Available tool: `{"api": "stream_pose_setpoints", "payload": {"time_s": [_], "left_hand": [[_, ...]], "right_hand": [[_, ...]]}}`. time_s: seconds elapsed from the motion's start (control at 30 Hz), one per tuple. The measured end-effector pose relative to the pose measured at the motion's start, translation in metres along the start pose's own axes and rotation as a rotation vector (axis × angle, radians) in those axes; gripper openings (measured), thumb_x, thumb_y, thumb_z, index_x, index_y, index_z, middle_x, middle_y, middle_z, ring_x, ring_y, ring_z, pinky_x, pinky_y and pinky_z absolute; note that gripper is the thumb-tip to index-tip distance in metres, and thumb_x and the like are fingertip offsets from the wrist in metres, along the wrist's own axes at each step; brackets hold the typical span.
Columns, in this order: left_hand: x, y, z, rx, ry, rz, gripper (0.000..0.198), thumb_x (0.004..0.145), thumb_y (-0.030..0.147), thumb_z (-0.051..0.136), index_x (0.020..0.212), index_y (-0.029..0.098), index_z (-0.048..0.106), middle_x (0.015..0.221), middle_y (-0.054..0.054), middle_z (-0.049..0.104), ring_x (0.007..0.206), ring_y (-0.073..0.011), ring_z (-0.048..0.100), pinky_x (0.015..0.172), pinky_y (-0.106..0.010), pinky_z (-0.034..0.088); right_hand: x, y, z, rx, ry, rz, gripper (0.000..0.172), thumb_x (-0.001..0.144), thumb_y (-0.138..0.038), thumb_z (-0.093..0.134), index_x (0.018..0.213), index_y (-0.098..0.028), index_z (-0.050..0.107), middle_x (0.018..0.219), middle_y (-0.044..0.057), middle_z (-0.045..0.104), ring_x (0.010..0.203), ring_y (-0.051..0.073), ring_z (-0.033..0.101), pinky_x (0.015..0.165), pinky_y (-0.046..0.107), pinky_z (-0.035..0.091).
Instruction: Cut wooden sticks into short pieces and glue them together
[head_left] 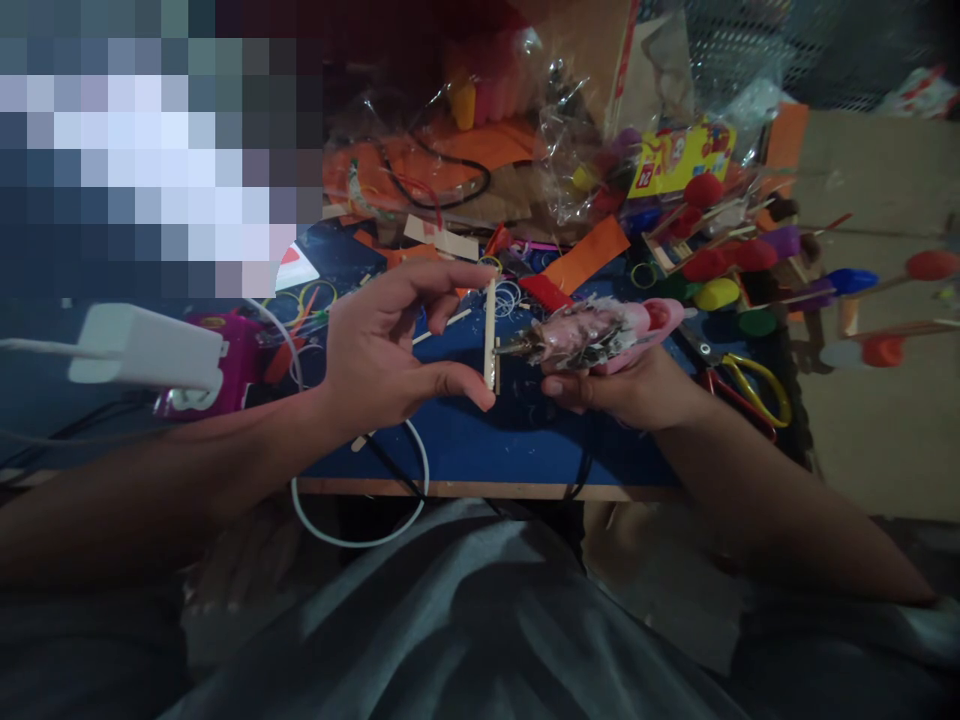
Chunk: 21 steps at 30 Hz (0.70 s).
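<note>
My left hand pinches a pale wooden stick by its two ends, between thumb and fingers, above the blue tabletop. A shorter wooden piece shows just beside the stick's lower part. My right hand is wrapped round a pink hot glue gun, whose front is crusted with glue and grey residue. The gun's metal nozzle points left and meets or nearly meets the stick's lower half, where some shiny glue shows.
Red-and-yellow-handled scissors lie right of my right hand. Wooden frames with coloured balloons crowd the right side. A white charger sits in a magenta socket block, and a white cable loops over the table's front edge.
</note>
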<state>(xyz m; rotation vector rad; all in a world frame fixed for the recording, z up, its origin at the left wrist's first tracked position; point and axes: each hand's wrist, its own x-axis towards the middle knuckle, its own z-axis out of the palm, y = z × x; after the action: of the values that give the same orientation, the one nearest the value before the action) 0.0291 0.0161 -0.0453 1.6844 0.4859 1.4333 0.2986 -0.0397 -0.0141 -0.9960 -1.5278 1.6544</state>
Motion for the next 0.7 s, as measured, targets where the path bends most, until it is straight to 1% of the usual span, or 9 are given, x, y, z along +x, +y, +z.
{"api": "stream_pose_setpoints", "payload": {"time_s": [0.1,0.2,0.27,0.4,0.47,0.5,0.6,0.63,0.7], "left_hand": [[0.0007,-0.0022,-0.0008,-0.013,-0.019,0.004,0.089,0.049,0.066,0.116,0.129,0.037,0.091,0.082,0.000,0.069,0.067,-0.0154,0.054,0.066,-0.037,0.049],[0.0014,-0.0048,-0.0012,-0.041,-0.016,0.018,0.093,0.045,0.065,0.117,0.129,0.033,0.092,0.081,0.001,0.068,0.066,-0.0137,0.053,0.065,-0.035,0.049],[0.0003,-0.0041,-0.0007,-0.073,-0.008,0.033,0.090,0.050,0.065,0.116,0.129,0.030,0.092,0.080,0.001,0.066,0.067,-0.0129,0.053,0.066,-0.035,0.048],[-0.0035,0.0024,0.0005,-0.057,-0.025,-0.032,0.074,0.070,0.056,0.113,0.136,0.032,0.089,0.090,0.000,0.068,0.078,-0.0132,0.056,0.075,-0.033,0.049],[-0.0030,0.0041,0.0005,-0.061,-0.029,-0.015,0.076,0.068,0.056,0.113,0.136,0.033,0.089,0.090,0.000,0.067,0.078,-0.0132,0.057,0.074,-0.032,0.049],[-0.0020,0.0039,0.0004,-0.051,-0.026,-0.015,0.078,0.064,0.056,0.114,0.135,0.033,0.090,0.090,0.000,0.068,0.078,-0.0134,0.058,0.073,-0.032,0.049],[0.0026,0.0006,-0.0003,-0.054,-0.037,0.068,0.089,0.052,0.060,0.117,0.132,0.030,0.091,0.083,0.001,0.067,0.069,-0.0119,0.054,0.065,-0.031,0.047],[0.0038,-0.0005,-0.0004,-0.059,-0.042,0.085,0.090,0.050,0.061,0.117,0.131,0.030,0.091,0.081,0.001,0.067,0.066,-0.0115,0.053,0.063,-0.031,0.046],[0.0046,-0.0015,-0.0005,-0.053,-0.043,0.071,0.087,0.053,0.064,0.115,0.130,0.031,0.092,0.080,0.001,0.067,0.066,-0.0124,0.052,0.063,-0.032,0.047]], "right_hand": [[-0.0001,0.0001,-0.0004,-0.001,-0.010,-0.009,0.030,0.090,-0.043,0.096,0.097,-0.023,0.074,0.064,-0.006,0.062,0.048,0.010,0.052,0.042,0.023,0.041],[-0.0002,0.0002,-0.0004,0.001,-0.006,0.001,0.034,0.089,-0.046,0.097,0.096,-0.023,0.073,0.064,-0.007,0.061,0.048,0.009,0.051,0.042,0.023,0.041],[-0.0002,0.0005,-0.0005,-0.010,-0.002,0.011,0.036,0.089,-0.047,0.097,0.095,-0.023,0.071,0.063,-0.007,0.060,0.048,0.009,0.050,0.042,0.022,0.041],[0.0000,0.0011,-0.0011,-0.024,-0.001,0.005,0.034,0.090,-0.046,0.094,0.094,-0.023,0.069,0.061,-0.007,0.059,0.047,0.010,0.050,0.041,0.023,0.039],[0.0000,0.0010,-0.0013,-0.015,-0.001,0.003,0.031,0.091,-0.043,0.093,0.093,-0.024,0.069,0.061,-0.007,0.059,0.047,0.010,0.049,0.042,0.023,0.038],[-0.0001,0.0007,-0.0014,-0.013,-0.002,0.005,0.029,0.091,-0.040,0.093,0.092,-0.024,0.068,0.061,-0.007,0.059,0.047,0.010,0.049,0.042,0.024,0.038],[-0.0005,-0.0006,-0.0013,-0.014,0.003,0.011,0.027,0.091,-0.033,0.091,0.087,-0.025,0.066,0.060,-0.006,0.061,0.047,0.010,0.050,0.042,0.023,0.037],[-0.0006,-0.0011,-0.0012,-0.020,0.006,0.012,0.028,0.091,-0.032,0.091,0.086,-0.025,0.065,0.059,-0.006,0.061,0.047,0.011,0.050,0.042,0.023,0.037],[-0.0008,-0.0021,-0.0009,-0.038,0.019,0.023,0.029,0.089,-0.032,0.092,0.083,-0.025,0.064,0.058,-0.005,0.060,0.046,0.011,0.051,0.042,0.023,0.036]]}}
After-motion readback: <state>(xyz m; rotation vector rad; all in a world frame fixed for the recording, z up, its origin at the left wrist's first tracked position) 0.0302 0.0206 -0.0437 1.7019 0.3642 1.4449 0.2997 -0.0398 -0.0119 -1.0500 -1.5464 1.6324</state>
